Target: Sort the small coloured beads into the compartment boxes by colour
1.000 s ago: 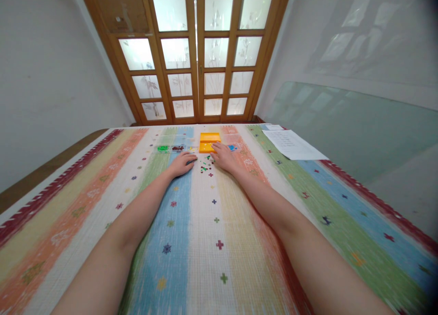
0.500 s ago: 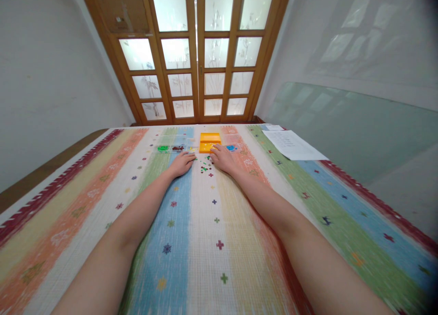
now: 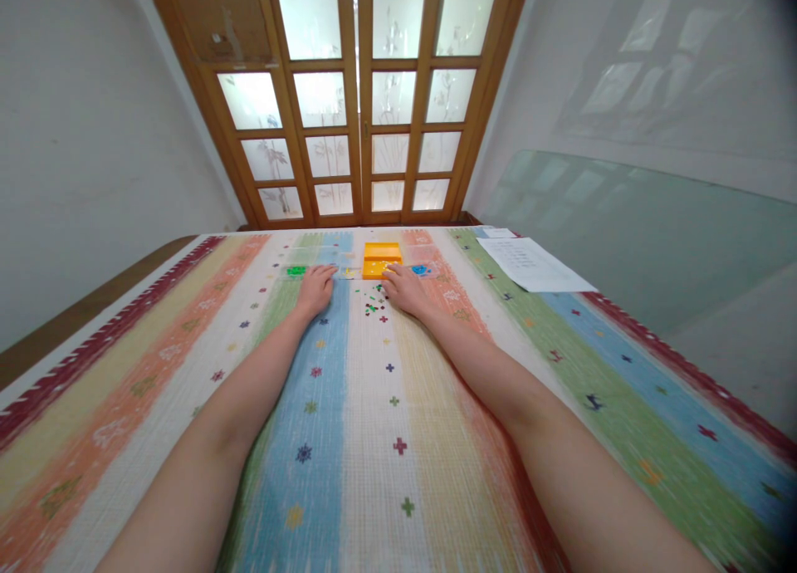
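Note:
My left hand (image 3: 317, 288) is over the clear tray where dark red pieces lay a moment earlier, its fingers closed and pointing right; what they hold, if anything, is too small to make out. At the right front corner of the open orange box (image 3: 374, 269), my right hand (image 3: 402, 289) has its fingers closed over the edge. Yellow and white bits show inside that box. Loose green and dark pieces (image 3: 374, 308) are scattered on the cloth between my hands. Green pieces (image 3: 295, 271) lie left of my left hand, yellow ones (image 3: 349, 271) to its right.
Blue pieces (image 3: 421, 270) sit in a clear tray just right of the box. White paper sheets (image 3: 529, 262) lie at the table's far right. A striped tablecloth (image 3: 374, 440) covers the table. Behind it stand wood-framed glass doors (image 3: 392, 152).
My left hand has moved left and slightly away from me, from beside the loose pieces to over the dark red ones, which it now covers. My right hand stays at the orange box.

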Demonstrator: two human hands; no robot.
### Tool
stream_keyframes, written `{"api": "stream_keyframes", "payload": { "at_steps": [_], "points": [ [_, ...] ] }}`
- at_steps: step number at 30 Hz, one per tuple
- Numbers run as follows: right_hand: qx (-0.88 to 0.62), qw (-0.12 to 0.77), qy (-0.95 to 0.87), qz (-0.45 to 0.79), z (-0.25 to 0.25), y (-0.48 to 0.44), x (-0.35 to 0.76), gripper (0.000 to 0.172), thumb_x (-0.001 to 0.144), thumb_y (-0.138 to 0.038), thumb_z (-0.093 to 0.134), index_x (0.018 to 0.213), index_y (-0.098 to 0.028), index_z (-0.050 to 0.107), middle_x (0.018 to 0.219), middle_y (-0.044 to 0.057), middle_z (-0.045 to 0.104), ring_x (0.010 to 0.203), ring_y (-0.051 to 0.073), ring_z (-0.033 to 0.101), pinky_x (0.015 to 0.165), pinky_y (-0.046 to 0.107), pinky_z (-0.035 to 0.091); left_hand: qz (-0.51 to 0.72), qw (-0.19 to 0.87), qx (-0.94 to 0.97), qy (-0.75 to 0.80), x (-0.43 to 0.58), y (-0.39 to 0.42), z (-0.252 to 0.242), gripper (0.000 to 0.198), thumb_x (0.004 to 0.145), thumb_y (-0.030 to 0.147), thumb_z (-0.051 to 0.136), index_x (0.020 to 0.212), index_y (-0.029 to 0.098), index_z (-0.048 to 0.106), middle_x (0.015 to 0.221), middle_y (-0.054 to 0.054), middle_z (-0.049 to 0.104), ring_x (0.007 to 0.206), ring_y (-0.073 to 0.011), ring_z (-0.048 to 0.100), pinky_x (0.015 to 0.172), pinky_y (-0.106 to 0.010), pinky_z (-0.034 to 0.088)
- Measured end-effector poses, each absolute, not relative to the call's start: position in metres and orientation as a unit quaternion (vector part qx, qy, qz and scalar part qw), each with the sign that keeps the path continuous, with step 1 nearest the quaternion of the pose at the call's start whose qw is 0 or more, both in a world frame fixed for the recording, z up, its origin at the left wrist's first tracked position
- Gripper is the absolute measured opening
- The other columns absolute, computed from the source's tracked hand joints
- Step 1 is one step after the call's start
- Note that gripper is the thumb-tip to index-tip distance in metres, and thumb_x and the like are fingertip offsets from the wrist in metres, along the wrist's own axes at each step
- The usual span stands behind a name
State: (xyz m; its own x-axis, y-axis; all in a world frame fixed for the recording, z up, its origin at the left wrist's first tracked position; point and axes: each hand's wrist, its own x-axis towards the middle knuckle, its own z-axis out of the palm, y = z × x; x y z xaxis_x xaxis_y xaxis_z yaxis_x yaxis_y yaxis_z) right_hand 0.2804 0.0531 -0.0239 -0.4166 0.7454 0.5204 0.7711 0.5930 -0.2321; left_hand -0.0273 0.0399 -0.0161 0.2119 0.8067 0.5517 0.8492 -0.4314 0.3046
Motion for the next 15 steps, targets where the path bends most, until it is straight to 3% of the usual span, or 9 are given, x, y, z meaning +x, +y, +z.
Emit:
{"api": "stream_keyframes", "payload": {
  "at_steps": [4, 9, 15],
  "points": [
    [-0.438, 0.308, -0.844, -0.027, -0.019, 0.050, 0.280, 0.026, 0.105, -0.025, 0.055, 0.120, -0.018, 0.075, 0.142, 0.014, 0.064, 0.135, 0.029, 0.053, 0.117, 0.047, 0.040, -0.348, 0.049, -0.727, -0.590, -0.046, 0.046, -0.018, 0.046, 0.099, 0.021, 0.043, 0.133, 0.019, 0.073, 0.140, -0.010, 0.070, 0.134, -0.0285, 0.056, 0.122, -0.051, 0.039],
    [-0.427, 0.305, -0.851, -0.012, -0.007, 0.045, 0.281, 0.026, 0.104, -0.022, 0.053, 0.107, -0.019, 0.078, 0.116, 0.012, 0.073, 0.118, 0.027, 0.060, 0.106, 0.042, 0.044, -0.342, 0.059, -0.687, -0.639, -0.062, 0.050, -0.020, 0.046, 0.098, 0.023, 0.044, 0.134, 0.017, 0.072, 0.142, -0.011, 0.068, 0.136, -0.0307, 0.054, 0.123, -0.053, 0.035],
    [-0.438, 0.288, -0.851, 0.011, 0.000, 0.039, 0.281, 0.025, 0.101, -0.018, 0.054, 0.095, -0.018, 0.078, 0.102, 0.010, 0.075, 0.101, 0.024, 0.063, 0.093, 0.035, 0.043, -0.330, 0.067, -0.651, -0.680, -0.066, 0.046, -0.021, 0.050, 0.095, 0.027, 0.049, 0.140, 0.017, 0.067, 0.147, -0.012, 0.065, 0.144, -0.0359, 0.046, 0.125, -0.060, 0.031]
  ]
}}
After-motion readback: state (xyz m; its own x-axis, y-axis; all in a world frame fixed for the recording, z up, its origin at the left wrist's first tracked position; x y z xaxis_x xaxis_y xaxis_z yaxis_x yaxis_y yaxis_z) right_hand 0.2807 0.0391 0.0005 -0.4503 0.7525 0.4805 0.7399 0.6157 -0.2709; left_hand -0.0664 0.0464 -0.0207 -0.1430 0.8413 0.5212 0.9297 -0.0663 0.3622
